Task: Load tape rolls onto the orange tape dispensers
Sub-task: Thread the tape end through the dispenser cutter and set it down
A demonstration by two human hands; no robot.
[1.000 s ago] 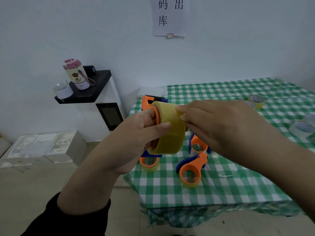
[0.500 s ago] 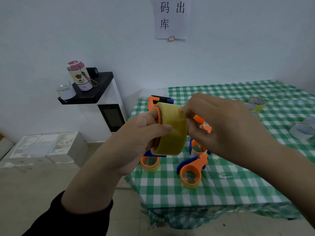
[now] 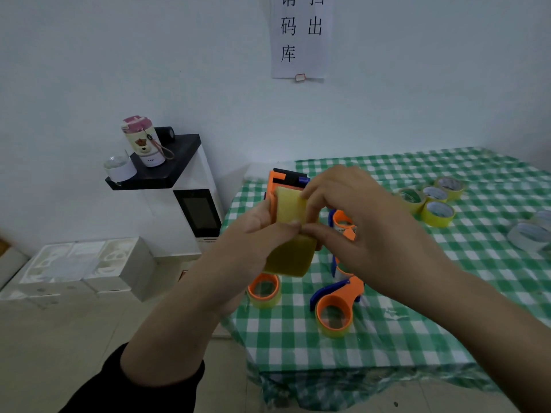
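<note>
Right hand (image 3: 372, 234) shifted, pinches tape roll (image 3: 293, 257); left hand (image 3: 250, 248) grips dispenser (image 3: 275, 180).

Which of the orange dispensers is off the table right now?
The dispenser raised in the left hand, with the yellow roll that the right hand pinches; the other dispensers lie on the cloth.

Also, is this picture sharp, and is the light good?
Head view: the light is dim and flat, with no glare; the right hand is a little motion-blurred; the roll looks soft; the wall sign is sharp.
</note>
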